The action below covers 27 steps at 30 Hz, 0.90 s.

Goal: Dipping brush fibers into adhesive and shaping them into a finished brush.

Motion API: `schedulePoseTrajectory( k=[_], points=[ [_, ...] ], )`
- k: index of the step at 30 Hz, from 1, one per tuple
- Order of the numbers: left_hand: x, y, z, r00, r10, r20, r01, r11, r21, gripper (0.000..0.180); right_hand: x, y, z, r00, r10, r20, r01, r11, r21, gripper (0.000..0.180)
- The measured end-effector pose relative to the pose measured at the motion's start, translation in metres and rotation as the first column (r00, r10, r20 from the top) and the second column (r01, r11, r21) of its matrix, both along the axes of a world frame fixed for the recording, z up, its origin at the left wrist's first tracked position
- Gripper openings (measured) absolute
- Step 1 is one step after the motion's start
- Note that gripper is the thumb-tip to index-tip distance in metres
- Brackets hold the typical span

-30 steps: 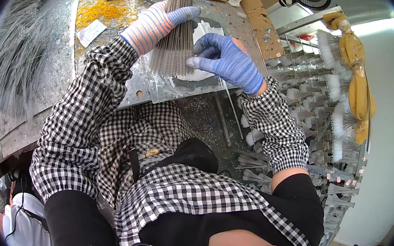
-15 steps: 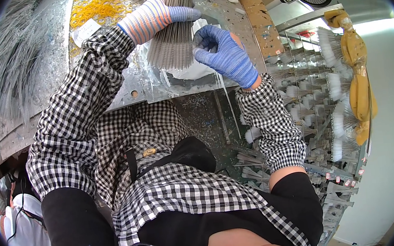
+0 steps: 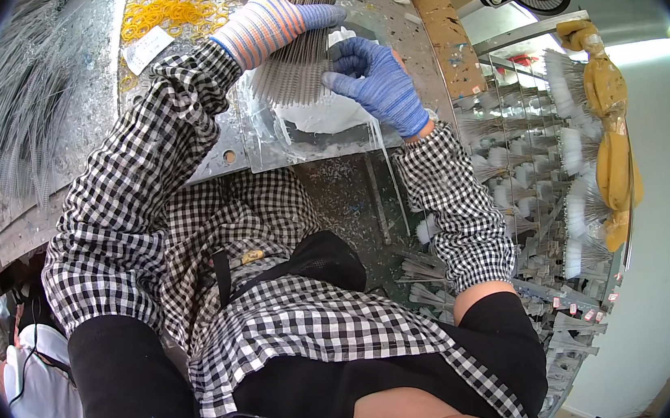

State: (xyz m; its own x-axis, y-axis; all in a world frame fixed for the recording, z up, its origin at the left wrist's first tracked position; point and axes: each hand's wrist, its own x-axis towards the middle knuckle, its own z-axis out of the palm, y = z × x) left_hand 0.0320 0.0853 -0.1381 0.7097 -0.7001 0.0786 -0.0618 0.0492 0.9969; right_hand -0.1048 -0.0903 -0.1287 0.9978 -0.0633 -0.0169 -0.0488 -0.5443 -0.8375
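Right now, we have the bundle of thin grey strands (image 3: pixel 296 70) wrapped in our left hand (image 3: pixel 268 27), whose striped glove closes around its middle with the thumb laid across the strands. The bundle slants, its far end running out of view and its flared near end spreading over the white patch (image 3: pixel 321 118) on the worktable (image 3: pixel 220 162). Our right hand (image 3: pixel 381 83), in a blue glove, is half curled just beside the bundle's right edge, thumb and fingers bent toward the strands; we cannot tell whether they pinch any. Compared with a second ago, we have the flared end farther off, so more of the white patch shows on its near side. Our right hand also sits farther away, while our left keeps its grip.
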Motion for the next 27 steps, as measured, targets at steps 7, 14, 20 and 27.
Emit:
schedulePoseTrajectory(
  k=[7,14,20,27],
  points=[
    [0.0,-0.016,-0.005,0.973,0.022,0.23,-0.014,0.999,-0.035,0.049,0.005,-0.011,-0.025,0.992,-0.032,0.122,0.057,0.977,-0.205,0.037],
    [-0.013,-0.024,0.014,0.618,-0.141,0.774,-0.101,0.962,0.255,0.061,0.019,-0.034,-0.051,0.993,0.009,-0.114,-0.051,0.928,-0.369,0.046],
    [-0.016,-0.028,0.009,0.402,-0.307,0.863,-0.1,0.922,0.375,0.058,0.016,-0.039,-0.083,0.989,0.124,0.077,-0.078,0.894,-0.442,0.065],
    [-0.013,-0.032,-0.008,0.38,-0.298,0.876,-0.096,0.929,0.357,0.057,0.016,-0.043,-0.097,0.991,0.118,0.054,-0.085,0.904,-0.419,0.058]
  ],
)
